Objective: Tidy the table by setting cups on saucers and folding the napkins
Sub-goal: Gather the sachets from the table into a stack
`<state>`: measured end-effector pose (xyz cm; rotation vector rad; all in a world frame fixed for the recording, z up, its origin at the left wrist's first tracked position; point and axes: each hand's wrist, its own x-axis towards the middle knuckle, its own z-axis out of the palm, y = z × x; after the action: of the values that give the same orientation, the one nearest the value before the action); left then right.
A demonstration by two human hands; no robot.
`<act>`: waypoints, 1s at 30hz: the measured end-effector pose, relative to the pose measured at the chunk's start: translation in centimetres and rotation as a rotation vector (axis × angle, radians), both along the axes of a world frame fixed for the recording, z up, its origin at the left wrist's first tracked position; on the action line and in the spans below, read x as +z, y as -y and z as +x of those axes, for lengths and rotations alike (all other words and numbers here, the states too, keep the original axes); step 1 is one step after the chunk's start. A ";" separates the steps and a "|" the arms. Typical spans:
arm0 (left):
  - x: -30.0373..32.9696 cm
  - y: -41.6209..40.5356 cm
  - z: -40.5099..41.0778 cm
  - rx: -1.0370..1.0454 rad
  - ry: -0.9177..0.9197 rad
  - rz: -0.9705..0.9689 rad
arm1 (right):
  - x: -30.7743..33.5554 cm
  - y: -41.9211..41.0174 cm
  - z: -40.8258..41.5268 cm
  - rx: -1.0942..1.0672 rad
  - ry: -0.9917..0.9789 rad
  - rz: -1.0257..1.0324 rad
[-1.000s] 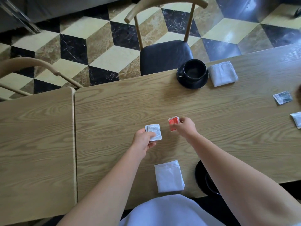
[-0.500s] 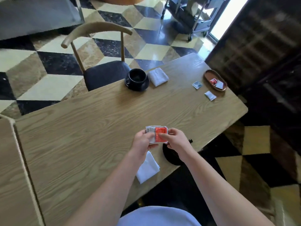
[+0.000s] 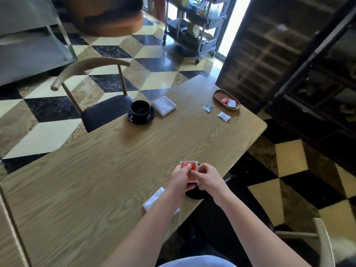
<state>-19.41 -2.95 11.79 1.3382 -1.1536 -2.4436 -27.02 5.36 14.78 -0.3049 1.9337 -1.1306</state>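
Note:
My left hand (image 3: 180, 179) and my right hand (image 3: 207, 179) together hold a small stack of sachets (image 3: 189, 168), a red one on top of a white one. Both hands hover over the near black saucer (image 3: 194, 195), which they mostly hide. A folded white napkin (image 3: 154, 198) lies partly under my left forearm. On the far side of the table a black cup (image 3: 140, 108) sits on its black saucer (image 3: 141, 118), and a folded white napkin (image 3: 164, 105) lies beside it.
The wooden table (image 3: 107, 170) carries a brown oval tray (image 3: 218, 93) with two sachets at its far right corner; two loose sachets (image 3: 208, 107) (image 3: 224, 116) lie near it. A wooden chair (image 3: 96, 105) stands behind the far cup. A metal cart (image 3: 194, 22) and a dark cabinet (image 3: 289, 54) stand beyond.
My hands came together and stacked the red sachet on the white one. The view swung right, bringing the table's far corner and tray into sight.

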 end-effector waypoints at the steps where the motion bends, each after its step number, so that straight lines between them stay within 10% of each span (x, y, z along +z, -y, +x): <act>1: 0.0 -0.3 -0.3 -0.001 0.012 0.004 | 0.0 -0.4 -0.2 -0.006 0.014 0.000; 30: 7.1 -37.0 -4.5 -0.882 -0.274 -0.016 | 6.0 -45.8 6.8 -1.012 -0.113 -0.194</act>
<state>-23.91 34.06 18.92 0.4702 -1.9624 -2.9976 -20.23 51.12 20.77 0.6042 2.1074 -1.9656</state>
